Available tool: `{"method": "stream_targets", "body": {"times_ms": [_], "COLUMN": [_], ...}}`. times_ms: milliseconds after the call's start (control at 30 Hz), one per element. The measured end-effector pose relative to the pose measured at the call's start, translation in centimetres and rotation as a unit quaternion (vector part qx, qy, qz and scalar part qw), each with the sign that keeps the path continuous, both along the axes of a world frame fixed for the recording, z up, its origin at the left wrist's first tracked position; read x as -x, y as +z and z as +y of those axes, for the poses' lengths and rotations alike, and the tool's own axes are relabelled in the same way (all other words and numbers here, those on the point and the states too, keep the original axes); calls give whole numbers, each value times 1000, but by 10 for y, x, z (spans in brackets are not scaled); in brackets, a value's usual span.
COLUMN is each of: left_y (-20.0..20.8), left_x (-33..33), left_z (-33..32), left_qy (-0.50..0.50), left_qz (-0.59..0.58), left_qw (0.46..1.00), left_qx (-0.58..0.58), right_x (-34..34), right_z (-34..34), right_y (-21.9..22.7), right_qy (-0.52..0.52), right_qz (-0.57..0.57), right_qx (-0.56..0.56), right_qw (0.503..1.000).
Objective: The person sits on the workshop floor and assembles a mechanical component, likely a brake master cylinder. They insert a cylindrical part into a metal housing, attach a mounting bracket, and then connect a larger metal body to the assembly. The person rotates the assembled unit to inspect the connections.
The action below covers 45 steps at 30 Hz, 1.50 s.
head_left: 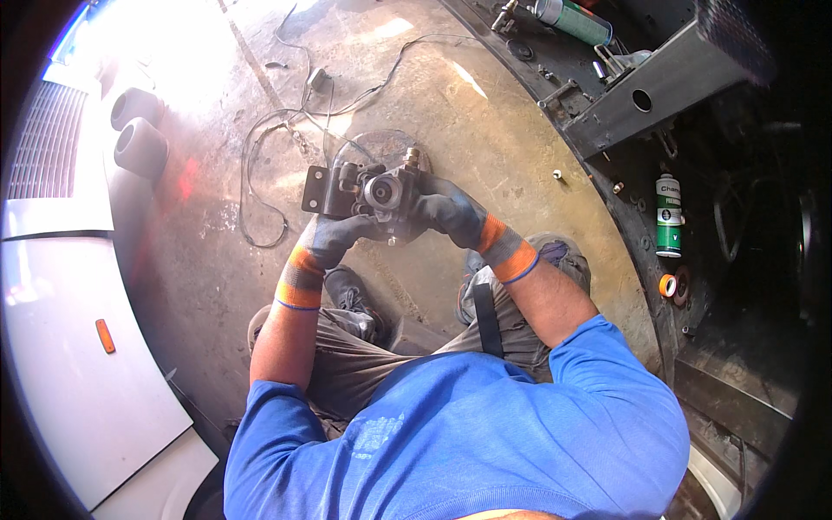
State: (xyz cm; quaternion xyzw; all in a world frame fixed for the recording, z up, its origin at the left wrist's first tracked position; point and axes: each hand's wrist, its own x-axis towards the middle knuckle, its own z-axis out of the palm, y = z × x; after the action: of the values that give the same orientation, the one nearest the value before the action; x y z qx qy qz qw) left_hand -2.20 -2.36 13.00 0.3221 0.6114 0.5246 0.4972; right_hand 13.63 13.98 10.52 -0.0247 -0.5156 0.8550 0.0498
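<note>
My left hand (341, 237) and right hand (449, 213) grip the metal assembly (382, 191) from either side. Step judged: steadying it; any turn calls for balanced, two-handed support.

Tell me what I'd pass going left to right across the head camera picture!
Grille → orange light → metal part → right hand → upper can → lower can.
</note>
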Motion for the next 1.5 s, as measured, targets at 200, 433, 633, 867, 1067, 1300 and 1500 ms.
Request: {"method": "stream_targets", "body": {"times_ms": [200, 433, 633, 867, 1067, 1300, 1500], "left_y": [-17, -12, 2, -3, 9, 5, 4], "left_x": [3, 11, 0, -1, -3, -7, -7], "left_z": [-5, -9, -4, -9, -2, -1, -1], "left_qy": [59, -28, 29, 77, 29, 19, 10], "left_qz": [-59, 73, -17, -87, -33, 36, 22], "left_qw": [996, 992, 997, 991, 998, 996, 998], "left_qx": [39, -99, -77, -72, -45, -78, -53], "right_x": [0, 1, 6, 11, 13, 16, 14], "right_z": [-2, 11, 5, 0, 4, -10, -11], "right_y": [-4, -34, -33, -38, -28, -8, -8], "right_qy": [-7, 13, 32, 9, -83, -178, -162], "right_qz": [-8, 61, 83, 117, 31, -47, -61], "right_qx": [56, -121, 150, 317, 335, 188, 159], "right_qw": [998, 991, 985, 941, 938, 965, 972]}}
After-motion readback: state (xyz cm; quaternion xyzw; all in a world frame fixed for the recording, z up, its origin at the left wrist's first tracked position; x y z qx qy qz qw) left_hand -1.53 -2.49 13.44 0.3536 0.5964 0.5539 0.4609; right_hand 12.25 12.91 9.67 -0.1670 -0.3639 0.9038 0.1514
